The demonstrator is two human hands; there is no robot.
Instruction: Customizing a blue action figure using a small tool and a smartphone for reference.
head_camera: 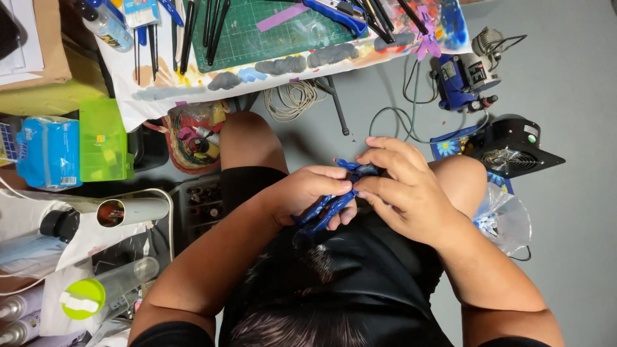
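Head view showed left hand (307,193) and right hand (405,186) both clamped on a small blue plastic model figure (334,205) over the lap; its thin limbs, perhaps jointed, could snap under squeezing.

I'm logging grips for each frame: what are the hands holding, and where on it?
Both hands hold one blue plastic part: the left hand grips its lower end, the right hand pinches its upper end.

Blue model part (334,204) half-hidden by hands (360,189)
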